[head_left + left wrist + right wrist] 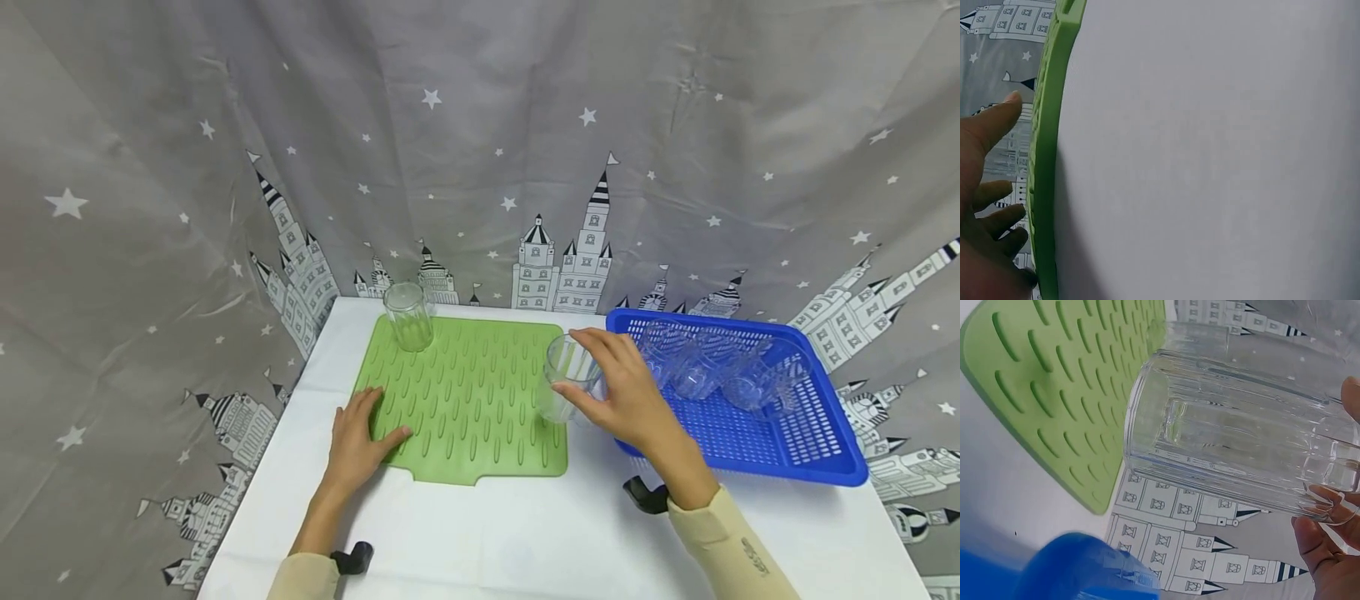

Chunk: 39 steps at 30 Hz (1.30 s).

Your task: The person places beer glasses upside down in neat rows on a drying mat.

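Note:
My right hand (626, 392) holds a clear glass mug (557, 400) by its upper end, thumb and fingers curled round it. In the right wrist view the mug (1229, 437) has its open rim facing the green ridged mat (1054, 375), so it is upside down, over the mat's right side. My left hand (356, 446) rests at the left edge of the mat (465, 400), fingers spread and holding nothing. Another clear mug (410, 321) stands at the mat's far left corner.
A blue plastic basket (750, 467) stands on the right of the white table (525, 533), with several clear mugs (701, 371) lying in its back part. Behind the table hangs a grey curtain (465, 150) printed with castles and stars.

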Motion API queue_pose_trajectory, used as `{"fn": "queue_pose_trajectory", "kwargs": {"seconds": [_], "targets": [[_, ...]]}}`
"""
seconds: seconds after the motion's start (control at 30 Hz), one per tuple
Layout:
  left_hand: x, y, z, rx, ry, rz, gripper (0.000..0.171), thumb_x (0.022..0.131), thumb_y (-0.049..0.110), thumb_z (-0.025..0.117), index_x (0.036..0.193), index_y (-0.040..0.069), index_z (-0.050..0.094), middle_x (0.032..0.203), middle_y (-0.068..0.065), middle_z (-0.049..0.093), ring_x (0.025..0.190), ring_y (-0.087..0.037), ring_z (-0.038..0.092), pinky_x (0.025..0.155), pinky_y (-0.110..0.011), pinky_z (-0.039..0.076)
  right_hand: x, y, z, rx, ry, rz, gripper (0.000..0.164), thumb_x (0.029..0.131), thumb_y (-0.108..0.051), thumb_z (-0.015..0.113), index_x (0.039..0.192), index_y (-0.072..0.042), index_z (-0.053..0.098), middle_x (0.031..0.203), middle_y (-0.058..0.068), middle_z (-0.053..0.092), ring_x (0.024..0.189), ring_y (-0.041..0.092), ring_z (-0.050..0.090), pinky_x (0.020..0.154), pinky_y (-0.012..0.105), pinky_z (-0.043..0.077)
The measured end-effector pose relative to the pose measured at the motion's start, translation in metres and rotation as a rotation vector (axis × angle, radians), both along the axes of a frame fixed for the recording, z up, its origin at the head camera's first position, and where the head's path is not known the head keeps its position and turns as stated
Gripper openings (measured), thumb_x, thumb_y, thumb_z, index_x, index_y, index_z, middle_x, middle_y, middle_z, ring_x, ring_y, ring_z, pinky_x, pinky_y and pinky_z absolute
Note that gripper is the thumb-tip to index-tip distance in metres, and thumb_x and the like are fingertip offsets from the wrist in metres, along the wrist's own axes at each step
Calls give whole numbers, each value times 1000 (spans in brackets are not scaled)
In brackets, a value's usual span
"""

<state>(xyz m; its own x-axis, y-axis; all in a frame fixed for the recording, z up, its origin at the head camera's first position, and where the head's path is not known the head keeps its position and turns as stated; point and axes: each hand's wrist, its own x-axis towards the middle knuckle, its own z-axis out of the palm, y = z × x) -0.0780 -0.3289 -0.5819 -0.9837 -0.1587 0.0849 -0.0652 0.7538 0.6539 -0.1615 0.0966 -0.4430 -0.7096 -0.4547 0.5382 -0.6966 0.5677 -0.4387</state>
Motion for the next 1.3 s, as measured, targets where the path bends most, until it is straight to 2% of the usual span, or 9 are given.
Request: {"fn": "queue_pose_trajectory", "kwargs": {"seconds": [0.17,0.23,0.47,0.7,0.83,0.97,1.3], "targets": [[2,8,3,53,41,0,89,94,35,85,162,-1,40,168,-28,38,160,-52,29,133,-76,5,1,-7,1,5,-12,9,75,87,-34,89,151,-8,59,150,17,62,131,34,56,104,59,56],[2,12,4,74,45,-9,88,94,33,84,163,0,40,169,-27,38,160,-51,29,134,-75,7,2,-9,1,6,-18,17,76,87,-34,89,152,-8,58,150,17,61,133,35,55,108,60,54],[1,28,10,128,17,-51,91,95,35,84,167,7,35,172,-22,35,162,-47,29,132,-70,24,3,-14,-3,18,-29,28,79,87,-36,89,154,-11,56,152,16,60,134,35,56,110,59,55],[0,49,16,180,25,-93,90,94,37,85,166,12,38,172,-17,38,162,-44,33,132,-67,29,5,-22,-5,28,-50,48,79,88,-40,88,153,-7,56,153,16,59,136,35,56,112,59,55],[-1,62,13,178,47,-137,88,93,39,86,166,16,40,171,-14,42,160,-42,38,130,-67,34,5,-26,-7,41,-59,56,80,88,-41,88,154,-8,56,153,15,60,135,33,56,113,57,55],[-1,74,11,195,66,-146,87,91,38,88,164,20,44,168,-12,46,157,-40,45,128,-66,38,6,-29,-10,41,-52,75,80,88,-42,88,154,-10,56,151,14,61,132,31,57,111,55,55],[-1,106,14,304,34,-207,90,88,34,91,164,25,45,167,-5,49,157,-37,46,127,-66,39,8,-35,-12,46,-88,97,81,88,-43,89,155,-11,55,150,12,62,130,28,59,110,51,57]]}}
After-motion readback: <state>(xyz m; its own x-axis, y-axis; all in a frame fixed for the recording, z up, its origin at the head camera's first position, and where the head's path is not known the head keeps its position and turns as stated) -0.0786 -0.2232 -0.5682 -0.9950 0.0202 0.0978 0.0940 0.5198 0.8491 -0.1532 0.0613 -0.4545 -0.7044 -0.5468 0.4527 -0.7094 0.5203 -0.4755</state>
